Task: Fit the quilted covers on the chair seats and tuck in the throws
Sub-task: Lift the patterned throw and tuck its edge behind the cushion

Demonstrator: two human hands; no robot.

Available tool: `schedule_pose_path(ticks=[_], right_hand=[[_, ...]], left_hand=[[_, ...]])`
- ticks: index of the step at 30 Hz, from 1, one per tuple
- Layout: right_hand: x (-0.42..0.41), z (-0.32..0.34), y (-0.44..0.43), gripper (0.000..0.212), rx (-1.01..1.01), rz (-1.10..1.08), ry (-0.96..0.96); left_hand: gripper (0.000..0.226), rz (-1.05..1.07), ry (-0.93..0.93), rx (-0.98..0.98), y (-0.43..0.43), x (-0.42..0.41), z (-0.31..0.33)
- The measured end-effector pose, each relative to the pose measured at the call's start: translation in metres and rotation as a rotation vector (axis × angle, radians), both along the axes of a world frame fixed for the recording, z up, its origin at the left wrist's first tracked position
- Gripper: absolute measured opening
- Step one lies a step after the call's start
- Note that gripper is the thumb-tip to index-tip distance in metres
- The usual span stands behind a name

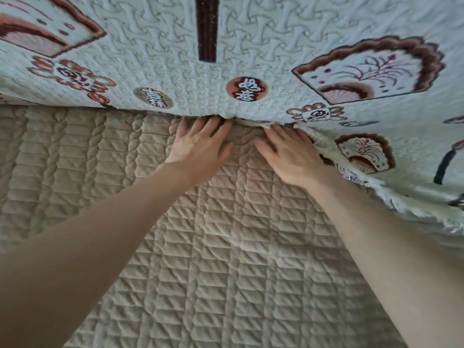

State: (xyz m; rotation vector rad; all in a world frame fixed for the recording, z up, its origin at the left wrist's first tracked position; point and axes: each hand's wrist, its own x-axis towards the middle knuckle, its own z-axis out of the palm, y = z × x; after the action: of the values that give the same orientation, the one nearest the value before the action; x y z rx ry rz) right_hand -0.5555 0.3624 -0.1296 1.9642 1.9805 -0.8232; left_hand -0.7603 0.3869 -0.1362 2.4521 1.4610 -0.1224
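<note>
Both hands lie flat on the cover [226, 247], a beige quilted sheet with braided and diagonal stitching that fills the near part of the view. The left hand [200, 146] and the right hand [288, 154] sit side by side near the cover's far edge, close together but not touching. Their fingers are straight and a little spread, and they grip nothing. The fingertips reach the line where the throw [251, 41] meets the cover. The left hand's tips slip in under the throw's hem, and the right hand's tips press against a bunched fold of it. The throw is pale and quilted, with brown fan shapes and round motifs. It rises from the cover's far edge and fills the top of the view. At the cover's far right, its fringed border spills forward over the cover, just beside the right wrist.
</note>
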Motion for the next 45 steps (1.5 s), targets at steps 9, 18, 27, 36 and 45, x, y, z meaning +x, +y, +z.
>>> schedule_pose_path(ticks=[9, 18, 27, 36, 45], right_hand=[[0.012, 0.005, -0.043, 0.074, 0.167, 0.097, -0.046], [0.040, -0.007, -0.004, 0.061, 0.076, 0.025, -0.030], [0.059, -0.005, -0.026, 0.067, 0.015, -0.035, -0.035], [0.073, -0.006, -0.035, 0.073, 0.059, 0.018, -0.041], [0.088, -0.018, -0.009, 0.076, -0.069, -0.032, 0.018]], left_hand=[[0.063, 0.088, 0.140, -0.180, 0.010, 0.014, -0.013], [0.069, 0.077, 0.001, 0.009, -0.021, 0.029, -0.015], [0.061, 0.063, 0.068, -0.017, -0.004, 0.048, -0.016], [0.073, 0.033, 0.216, -0.151, 0.009, 0.069, -0.011], [0.080, 0.112, 0.138, -0.009, -0.042, 0.076, -0.017]])
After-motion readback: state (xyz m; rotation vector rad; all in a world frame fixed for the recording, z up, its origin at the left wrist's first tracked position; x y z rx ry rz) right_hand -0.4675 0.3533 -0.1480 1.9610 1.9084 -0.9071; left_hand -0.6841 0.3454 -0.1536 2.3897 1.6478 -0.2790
